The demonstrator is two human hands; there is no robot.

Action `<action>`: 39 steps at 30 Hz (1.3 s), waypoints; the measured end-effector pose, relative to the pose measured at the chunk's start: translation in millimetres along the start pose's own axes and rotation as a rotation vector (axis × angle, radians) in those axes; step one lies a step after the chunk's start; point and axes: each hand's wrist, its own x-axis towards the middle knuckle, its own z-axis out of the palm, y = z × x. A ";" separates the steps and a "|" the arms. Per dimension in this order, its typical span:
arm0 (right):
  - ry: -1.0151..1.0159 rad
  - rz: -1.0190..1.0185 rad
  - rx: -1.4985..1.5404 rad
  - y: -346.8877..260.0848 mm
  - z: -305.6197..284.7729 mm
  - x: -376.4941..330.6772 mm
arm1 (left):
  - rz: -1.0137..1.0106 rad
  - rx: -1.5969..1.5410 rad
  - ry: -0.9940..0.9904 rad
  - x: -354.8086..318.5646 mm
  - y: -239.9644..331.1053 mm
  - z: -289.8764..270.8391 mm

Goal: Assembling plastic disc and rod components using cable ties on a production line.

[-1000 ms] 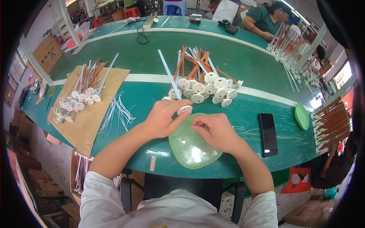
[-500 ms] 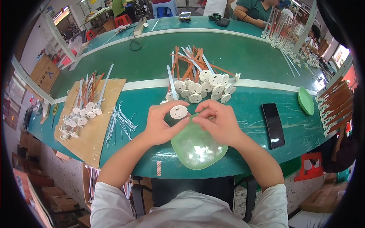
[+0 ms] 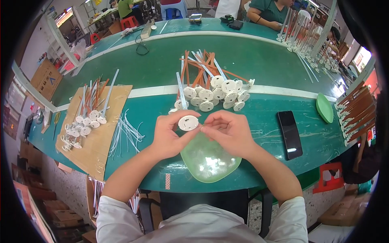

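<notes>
My left hand (image 3: 167, 131) grips a white round plastic disc (image 3: 188, 123) by its edge between thumb and fingers, its slotted face turned up. Close to the disc's right edge, the thumb and forefinger of my right hand (image 3: 231, 131) are pinched together; whatever sits between them is too small to make out. Below both hands lies a translucent green dish (image 3: 210, 164), partly covered by them. Just beyond is a heap of similar white discs (image 3: 206, 94) with brown and pale grey strips. One grey strip (image 3: 181, 91) rises behind the held disc; I cannot tell whether it belongs to it.
Left, more discs with strips (image 3: 94, 115) lie on a cardboard sheet (image 3: 91, 162) beside thin white wires (image 3: 123, 131). Right are a black phone (image 3: 289, 135), a small green dish (image 3: 324, 108) and rows of brown strips (image 3: 360, 113). A person (image 3: 267, 16) sits across the bench.
My right fingertips have closed into a pinch and come nearer the disc's edge. The disc in my left hand has tilted slightly. The whole view has shifted a little.
</notes>
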 end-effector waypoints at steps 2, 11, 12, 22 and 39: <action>-0.004 -0.074 -0.118 -1.2 -0.5 -2.6 | -0.019 -0.021 0.036 -0.6 3.0 0.0; 0.020 -0.190 -0.247 -1.7 0.4 -5.6 | -0.061 -0.079 0.061 -1.4 5.9 2.4; 0.040 -0.210 -0.241 -1.6 0.7 -5.3 | -0.048 -0.083 0.092 -1.9 6.0 4.0; 0.091 -0.318 -0.275 -6.4 4.4 -9.6 | 0.002 -0.111 0.145 -11.4 6.1 11.0; 0.284 -0.871 -0.648 -18.9 8.9 -12.6 | 0.139 -0.073 -0.016 -16.0 8.2 13.6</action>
